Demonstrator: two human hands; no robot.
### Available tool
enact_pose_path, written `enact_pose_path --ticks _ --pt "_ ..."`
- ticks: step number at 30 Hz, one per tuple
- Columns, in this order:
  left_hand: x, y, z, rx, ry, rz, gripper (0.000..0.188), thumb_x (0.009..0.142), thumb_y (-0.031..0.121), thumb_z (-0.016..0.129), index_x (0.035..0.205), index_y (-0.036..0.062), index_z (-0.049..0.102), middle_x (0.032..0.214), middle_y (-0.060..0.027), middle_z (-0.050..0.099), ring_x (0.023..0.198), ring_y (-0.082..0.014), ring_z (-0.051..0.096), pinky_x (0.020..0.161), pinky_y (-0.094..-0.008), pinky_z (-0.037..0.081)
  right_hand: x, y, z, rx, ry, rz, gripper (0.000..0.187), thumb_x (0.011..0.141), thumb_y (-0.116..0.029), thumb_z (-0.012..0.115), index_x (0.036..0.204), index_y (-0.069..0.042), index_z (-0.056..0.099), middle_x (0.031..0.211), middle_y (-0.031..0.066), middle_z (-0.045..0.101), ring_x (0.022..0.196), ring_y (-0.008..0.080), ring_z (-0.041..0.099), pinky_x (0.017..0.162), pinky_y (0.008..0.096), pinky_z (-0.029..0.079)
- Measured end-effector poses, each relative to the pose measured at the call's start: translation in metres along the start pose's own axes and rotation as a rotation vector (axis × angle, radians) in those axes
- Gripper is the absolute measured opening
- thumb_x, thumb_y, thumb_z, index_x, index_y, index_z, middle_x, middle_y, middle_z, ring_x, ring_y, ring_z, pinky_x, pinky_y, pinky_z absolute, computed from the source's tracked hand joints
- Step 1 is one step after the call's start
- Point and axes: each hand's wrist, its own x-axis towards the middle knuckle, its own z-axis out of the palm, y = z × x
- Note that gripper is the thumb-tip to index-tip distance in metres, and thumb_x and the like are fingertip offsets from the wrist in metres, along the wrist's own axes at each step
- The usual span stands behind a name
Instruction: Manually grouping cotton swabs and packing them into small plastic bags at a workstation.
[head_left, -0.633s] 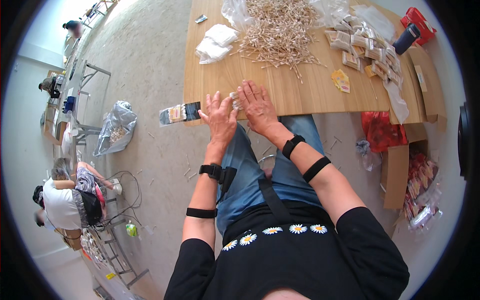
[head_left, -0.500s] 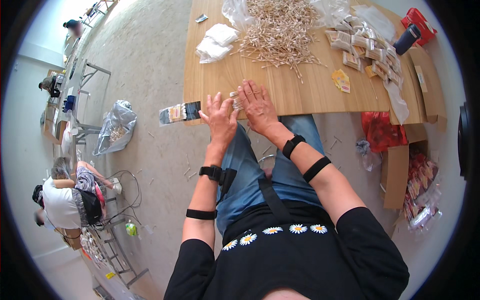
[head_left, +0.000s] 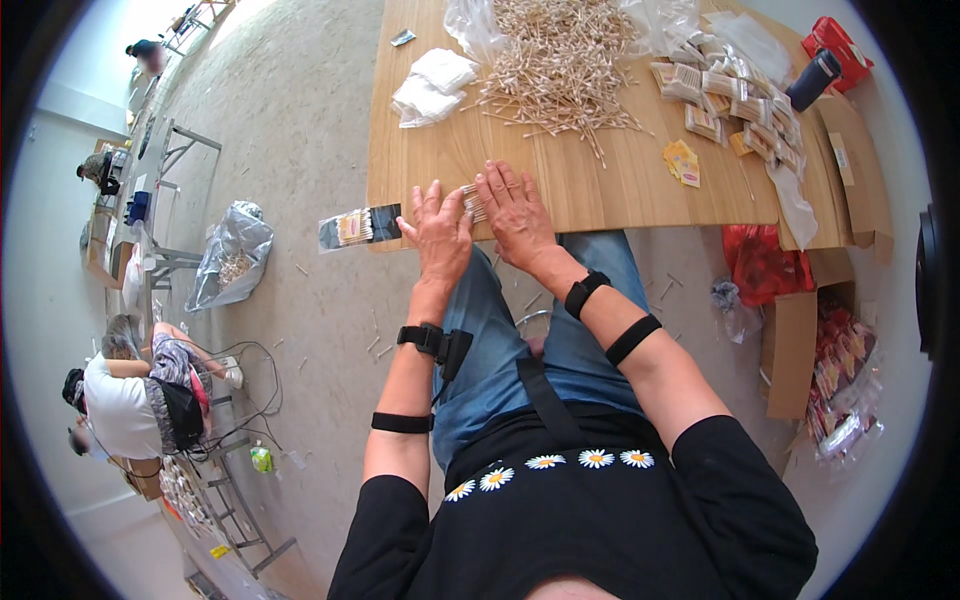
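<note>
Both palms face down at the near edge of the wooden table (head_left: 620,195). A small row of cotton swabs (head_left: 473,203) lies between my hands, partly hidden by the fingers. My left hand (head_left: 440,238) touches the row's left side with its fingers spread. On the other side, my right hand (head_left: 515,213) lies flat over the swabs' right end, fingers stretched out. Just left of my left hand, a clear packet of swabs with a yellow card (head_left: 354,227) overhangs the table corner. Beyond my hands spreads a large heap of loose swabs (head_left: 560,65).
White plastic bags (head_left: 435,87) are stacked left of the heap. Filled swab packs (head_left: 735,90), yellow cards (head_left: 682,163) and a dark bottle (head_left: 814,79) sit to the right. An open carton (head_left: 790,355) stands on the floor at right. Another person (head_left: 135,400) sits at far left.
My left hand has shifted very slightly left, and a little more of the swab row shows between my hands. My right hand stays in place.
</note>
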Motion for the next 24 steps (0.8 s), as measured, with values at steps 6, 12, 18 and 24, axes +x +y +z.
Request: enact_pose_path --ticks 6,12,18,24 --pt "-0.016 0.001 -0.006 0.041 -0.058 0.068 0.058 0.084 0.026 0.073 0.138 0.0147 0.056 0.155 -0.0125 0.039 0.150 -0.0338 0.021 0.111 -0.0749 0.007 0.000 0.002 -0.001 0.021 0.001 0.003 0.074 0.083 -0.016 0.065 0.149 -0.003 0.036 0.158 0.0167 0.031 0.150 0.0315 0.023 0.121 0.0492 0.019" --pt "-0.031 0.011 -0.009 0.278 -0.223 0.159 0.109 0.069 0.036 0.082 0.154 0.0004 0.026 0.164 -0.0150 0.019 0.154 -0.0312 0.010 0.113 -0.0726 0.006 0.001 0.003 -0.001 -0.073 -0.007 -0.003 0.086 0.075 -0.025 0.074 0.149 -0.003 0.036 0.158 0.0162 0.030 0.150 0.0312 0.023 0.122 0.0491 0.018" --pt "-0.034 0.011 0.005 0.327 -0.170 0.121 0.116 0.066 0.035 0.085 0.156 0.0014 0.020 0.166 -0.0154 0.012 0.155 -0.0303 0.007 0.114 -0.0708 0.005 -0.002 0.003 -0.002 0.044 -0.018 -0.105 0.105 0.061 -0.029 0.086 0.148 0.001 0.036 0.158 0.0222 0.029 0.150 0.0366 0.022 0.123 0.0484 0.017" --pt "-0.028 0.010 0.000 0.294 -0.189 0.109 0.116 0.066 0.034 0.085 0.156 0.0007 0.021 0.166 -0.0143 0.013 0.155 -0.0290 0.007 0.114 -0.0710 0.004 -0.004 0.003 -0.007 0.000 -0.048 -0.096 0.096 0.068 -0.033 0.082 0.147 0.000 0.038 0.156 0.0225 0.031 0.149 0.0365 0.023 0.123 0.0447 0.017"
